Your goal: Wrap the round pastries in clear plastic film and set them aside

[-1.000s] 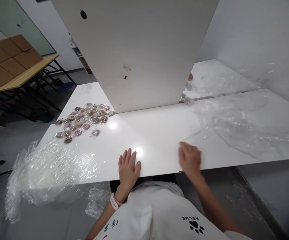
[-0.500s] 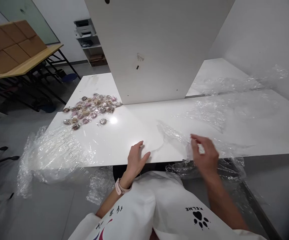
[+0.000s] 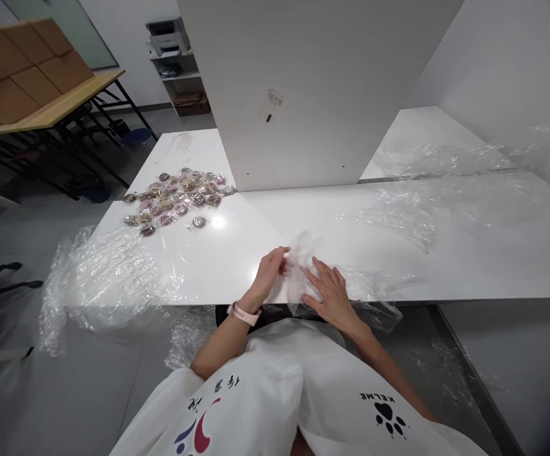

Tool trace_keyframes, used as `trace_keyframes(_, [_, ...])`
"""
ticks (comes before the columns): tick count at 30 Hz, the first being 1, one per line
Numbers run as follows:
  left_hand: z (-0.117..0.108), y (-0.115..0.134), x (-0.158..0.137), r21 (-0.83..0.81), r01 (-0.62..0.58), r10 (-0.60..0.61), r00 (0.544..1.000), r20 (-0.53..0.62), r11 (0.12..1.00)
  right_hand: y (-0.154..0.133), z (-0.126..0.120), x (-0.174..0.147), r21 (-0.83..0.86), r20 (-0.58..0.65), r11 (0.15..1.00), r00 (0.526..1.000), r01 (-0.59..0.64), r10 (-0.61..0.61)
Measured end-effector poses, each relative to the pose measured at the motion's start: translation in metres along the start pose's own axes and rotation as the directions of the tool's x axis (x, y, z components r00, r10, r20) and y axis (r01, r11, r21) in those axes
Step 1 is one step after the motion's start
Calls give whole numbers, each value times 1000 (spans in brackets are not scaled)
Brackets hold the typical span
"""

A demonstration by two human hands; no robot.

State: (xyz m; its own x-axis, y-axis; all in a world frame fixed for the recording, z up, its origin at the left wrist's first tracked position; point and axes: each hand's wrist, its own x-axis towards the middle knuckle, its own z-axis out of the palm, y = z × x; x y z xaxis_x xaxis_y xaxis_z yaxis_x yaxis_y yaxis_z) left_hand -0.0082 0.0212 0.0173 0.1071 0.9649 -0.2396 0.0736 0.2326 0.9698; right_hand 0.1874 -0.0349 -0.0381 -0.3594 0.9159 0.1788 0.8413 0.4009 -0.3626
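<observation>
In front of me, a crumpled piece of clear plastic film (image 3: 298, 278) lies at the table's near edge, part of it hanging over. My left hand (image 3: 269, 273), a pale watch on its wrist, has its fingers curled at the film's left side and pinches it. My right hand (image 3: 328, 292) rests on the film from the right, fingers spread and fairly flat. Farther left on the white table (image 3: 246, 234) is a cluster of small wrapped round pieces (image 3: 180, 196), brown, pink and tan.
A stack of clear plastic bags (image 3: 113, 272) droops over the table's left front edge. More loose clear film (image 3: 408, 215) spreads across the right side. A tall white panel (image 3: 313, 95) stands behind the work area. Cardboard boxes (image 3: 28, 69) sit on a wooden table at far left.
My right hand has moved left and drawn the film with it, flattening its fingers onto it. My left hand has shifted slightly right and up, closing on the film's edge.
</observation>
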Motion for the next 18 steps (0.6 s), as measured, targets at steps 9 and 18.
trace_keyframes(9, [-30, 8, -34, -623, 28, -3, 999, 41, 782, -52, -10, 37, 310, -2, 941, 991, 131, -137])
trace_keyframes(18, [-68, 50, -55, -653, -4, 145, 976, 162, 757, -7, -65, 54, 747, 527, 594, 811, -300, -254])
